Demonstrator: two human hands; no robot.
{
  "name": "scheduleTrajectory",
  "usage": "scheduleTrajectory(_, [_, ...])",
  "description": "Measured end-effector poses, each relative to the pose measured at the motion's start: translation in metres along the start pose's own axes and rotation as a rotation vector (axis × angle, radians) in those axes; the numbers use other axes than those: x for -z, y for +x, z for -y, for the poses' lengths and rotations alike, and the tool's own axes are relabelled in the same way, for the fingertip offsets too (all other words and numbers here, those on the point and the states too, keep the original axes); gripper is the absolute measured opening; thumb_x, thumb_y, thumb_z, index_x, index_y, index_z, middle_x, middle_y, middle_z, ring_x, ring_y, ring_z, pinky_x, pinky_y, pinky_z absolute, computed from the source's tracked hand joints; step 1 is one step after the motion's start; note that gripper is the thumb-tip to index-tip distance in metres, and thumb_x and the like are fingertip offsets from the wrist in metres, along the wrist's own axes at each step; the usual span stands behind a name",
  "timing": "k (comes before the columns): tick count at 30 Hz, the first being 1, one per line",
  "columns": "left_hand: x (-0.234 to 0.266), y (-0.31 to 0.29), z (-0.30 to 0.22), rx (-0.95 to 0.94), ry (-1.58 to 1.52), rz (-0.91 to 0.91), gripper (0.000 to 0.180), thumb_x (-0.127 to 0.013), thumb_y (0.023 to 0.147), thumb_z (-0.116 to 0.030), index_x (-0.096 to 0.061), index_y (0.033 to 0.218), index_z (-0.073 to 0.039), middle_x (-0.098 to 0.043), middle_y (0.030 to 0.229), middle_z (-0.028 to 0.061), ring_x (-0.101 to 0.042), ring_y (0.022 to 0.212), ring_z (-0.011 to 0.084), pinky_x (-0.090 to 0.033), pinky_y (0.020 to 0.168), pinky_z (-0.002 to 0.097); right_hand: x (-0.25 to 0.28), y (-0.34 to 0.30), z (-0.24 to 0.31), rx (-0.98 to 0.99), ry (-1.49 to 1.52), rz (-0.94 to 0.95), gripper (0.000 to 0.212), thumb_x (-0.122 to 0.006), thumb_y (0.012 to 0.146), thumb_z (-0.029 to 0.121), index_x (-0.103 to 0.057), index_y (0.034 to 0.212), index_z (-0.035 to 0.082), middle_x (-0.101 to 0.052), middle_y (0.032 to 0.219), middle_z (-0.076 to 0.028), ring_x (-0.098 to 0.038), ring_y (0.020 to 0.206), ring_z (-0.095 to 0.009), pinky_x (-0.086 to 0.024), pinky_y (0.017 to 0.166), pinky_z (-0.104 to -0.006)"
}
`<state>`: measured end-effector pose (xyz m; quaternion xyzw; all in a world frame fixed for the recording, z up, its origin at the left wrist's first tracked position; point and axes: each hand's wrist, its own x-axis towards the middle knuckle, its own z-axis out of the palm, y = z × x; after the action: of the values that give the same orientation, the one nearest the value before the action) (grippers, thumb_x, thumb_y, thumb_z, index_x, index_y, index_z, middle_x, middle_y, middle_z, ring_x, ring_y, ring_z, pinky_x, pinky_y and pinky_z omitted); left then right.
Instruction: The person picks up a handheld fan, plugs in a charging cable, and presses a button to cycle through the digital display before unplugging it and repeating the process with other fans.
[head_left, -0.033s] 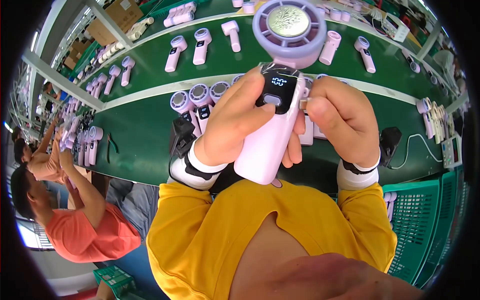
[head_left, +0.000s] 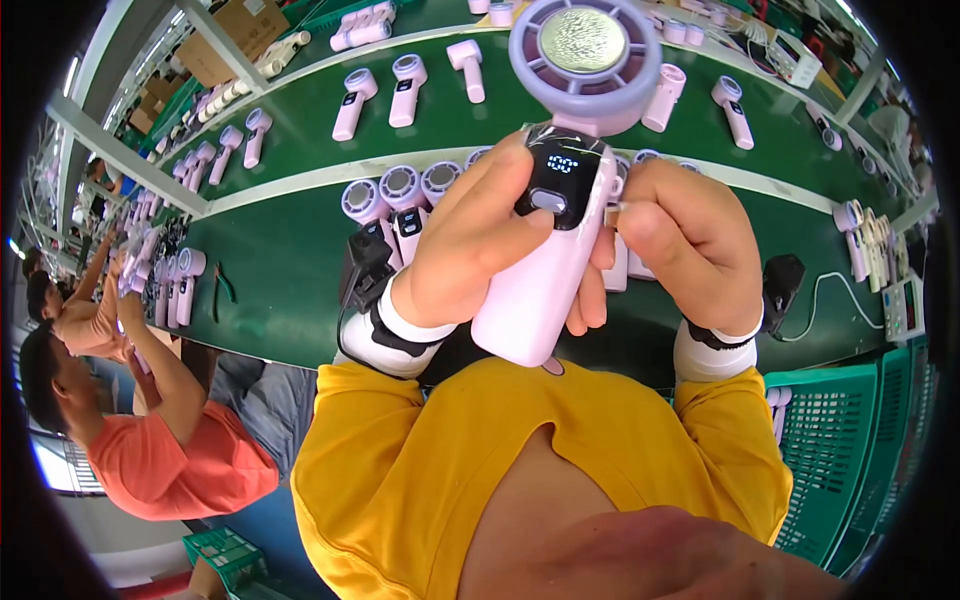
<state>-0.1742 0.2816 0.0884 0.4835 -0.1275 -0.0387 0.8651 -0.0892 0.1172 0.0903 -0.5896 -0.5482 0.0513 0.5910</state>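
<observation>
A handheld fan [head_left: 530,290] with a pale pink handle and a round lilac head hangs tilted in front of me. Its black display panel [head_left: 563,165] is lit, with clear film over it. My left hand [head_left: 465,235] is wrapped round the handle, its thumb at the oval button [head_left: 548,201] below the display. At the handle's right side my right hand [head_left: 695,225] is closed in a pinch, thumb against bent forefinger. A tiny pale piece [head_left: 614,209] shows at the thumb tip, close to the handle; its kind is too small to tell.
More fans [head_left: 401,187] stand behind my hands on the green bench [head_left: 290,260]. Green-handled pliers [head_left: 222,283] lie to the left. At the right are a white device [head_left: 903,308] with a cable and a green crate [head_left: 835,440]. A co-worker in an orange shirt [head_left: 180,465] sits at left.
Both hands and the fan have shifted very slightly to the right, grips unchanged. Less of the tiny piece at my right thumb shows now.
</observation>
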Motion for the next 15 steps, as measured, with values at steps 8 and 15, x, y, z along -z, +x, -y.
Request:
scheduleTrajectory(8, [0.006, 0.002, 0.009, -0.181, 0.197, 0.180, 0.048, -0.036, 0.084, -0.013, -0.017, 0.125, 0.002, -0.053, 0.081, 0.0161, -0.057, 0.055, 0.0233, -0.047, 0.055, 0.0311, 0.009, 0.000, 0.003, 0.009, -0.207, 0.058, 0.021, -0.049, 0.085, 0.019, -0.052, 0.071, 0.003, -0.050, 0.061, -0.007, -0.048, 0.053, -0.020, -0.036, 0.049, -0.0275])
scheduleTrajectory(15, [0.014, 0.007, 0.013, -0.390, 0.363, 0.066, 0.047, -0.033, 0.086, -0.012, -0.017, 0.127, 0.002, -0.053, 0.088, 0.0155, -0.056, 0.062, 0.0198, -0.045, 0.056, 0.0290, 0.009, 0.006, -0.003, -0.021, -0.108, 0.148, 0.022, -0.050, 0.085, 0.019, -0.051, 0.070, 0.003, -0.050, 0.062, -0.006, -0.047, 0.053, -0.020, -0.035, 0.048, -0.0269])
